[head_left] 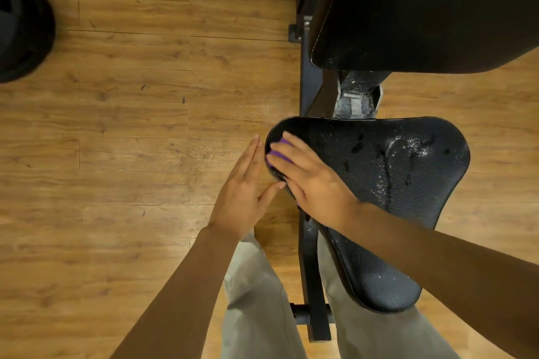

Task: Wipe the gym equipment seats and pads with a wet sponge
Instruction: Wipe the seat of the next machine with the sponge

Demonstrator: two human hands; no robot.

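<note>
Sponge [280, 145], purple and mostly hidden, is pressed flat against the left edge of the black textured seat pad [379, 183] by the right hand [313, 181]; the fingers are laid over it nearly straight, apparently so that pressure is spread across the whole sponge rather than pinched at one point. Whether the thumb is curled under the sponge cannot be told. The left hand [243, 183] is held open with straight fingers against the outer rim of the seat, just beside the sponge, probably to steady the pad or to catch run-off at the edge. Streaks and droplets are visible across the middle and far right of the seat, so that area is judged already wetted, while the near left edge is being treated. Beyond the seat, the black metal frame [309, 90] carries a back pad [423, 9], which shows only a few specks at its lower corner. Wooden flooring [131, 125] lies beneath.
</note>
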